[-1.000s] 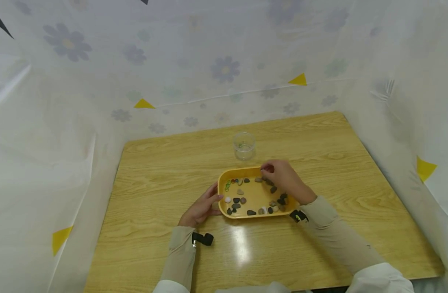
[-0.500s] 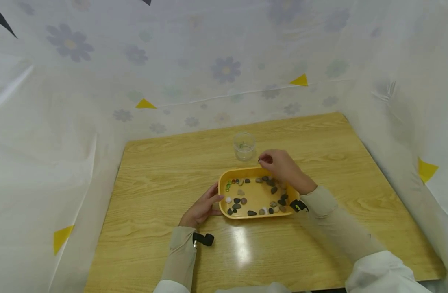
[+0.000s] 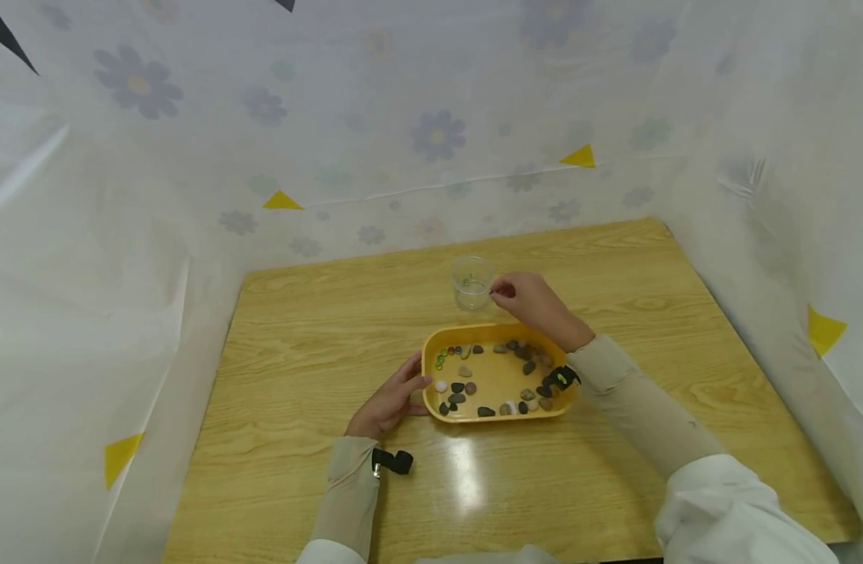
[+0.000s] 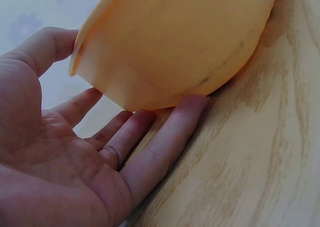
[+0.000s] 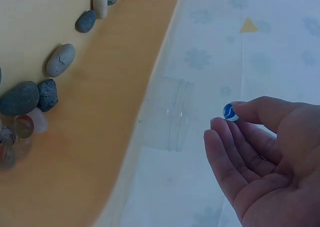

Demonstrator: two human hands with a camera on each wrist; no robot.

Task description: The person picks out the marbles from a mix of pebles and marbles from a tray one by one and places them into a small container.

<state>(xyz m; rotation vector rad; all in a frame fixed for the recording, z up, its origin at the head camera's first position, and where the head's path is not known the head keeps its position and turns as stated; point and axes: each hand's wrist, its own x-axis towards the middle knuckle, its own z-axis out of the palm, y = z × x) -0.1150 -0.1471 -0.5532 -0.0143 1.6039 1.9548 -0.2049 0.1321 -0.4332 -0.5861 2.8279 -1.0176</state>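
My left hand (image 3: 389,398) holds the left end of a yellow plastic tray (image 3: 493,384). In the left wrist view its thumb lies on the rim and its fingertips reach the bottom edge. The tray contains several dark and pale pebbles (image 3: 485,411) and several small glass marbles (image 3: 440,360). Beyond the tray, my right hand (image 3: 539,304) pinches a blue-and-white glass marble (image 5: 230,112) between thumb and fingertips, just right of a clear jar (image 3: 471,286). A little green shows inside the jar.
All this stands on a wood-grain table (image 3: 319,329). White flower-patterned sheeting (image 3: 361,141) rises behind the table, with white sheeting at both sides. More marbles (image 5: 23,127) lie among the pebbles at the tray's right end.
My right hand has risen out of the tray with the marble and moved away from me to the jar's right side. The left hand and tray have stayed in place.
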